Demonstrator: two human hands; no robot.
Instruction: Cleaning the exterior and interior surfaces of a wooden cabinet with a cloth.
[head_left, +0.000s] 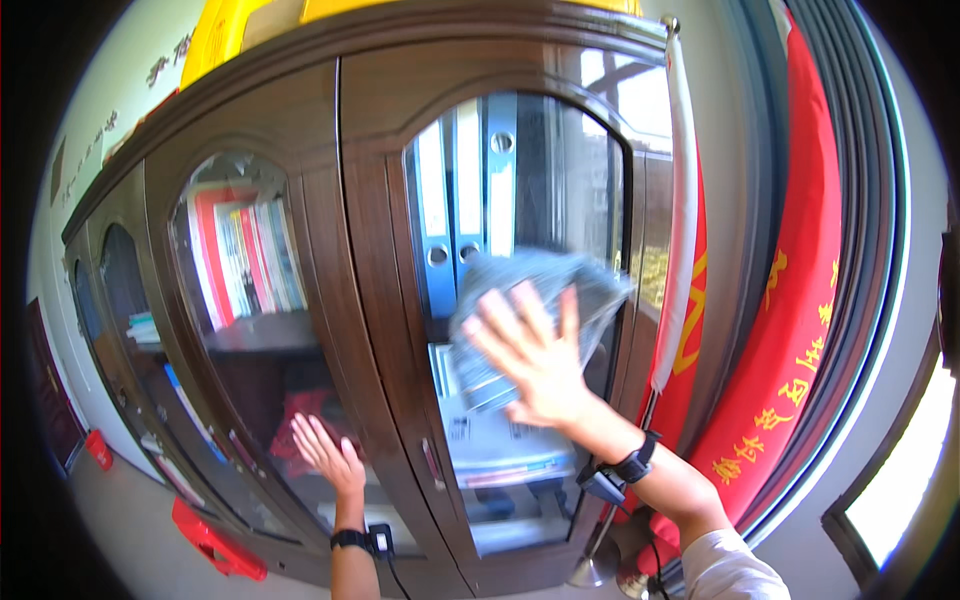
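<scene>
My right hand is spread flat over a grey cloth, holding it against the glass pane of a dark wooden cabinet door. Hand and cloth are slightly blurred. Behind that pane stand blue lever-arch binders, partly covered by the cloth. My left hand, with nothing in it, is raised palm-forward before the glass of the neighbouring door; whether it touches the glass I cannot tell. A red item shows behind this glass, and books stand on the shelf above.
A furled red flag with yellow writing and a second flag on a pole stand close to the cabinet's right side. A red plastic stool is on the floor at lower left. Yellow items sit atop the cabinet.
</scene>
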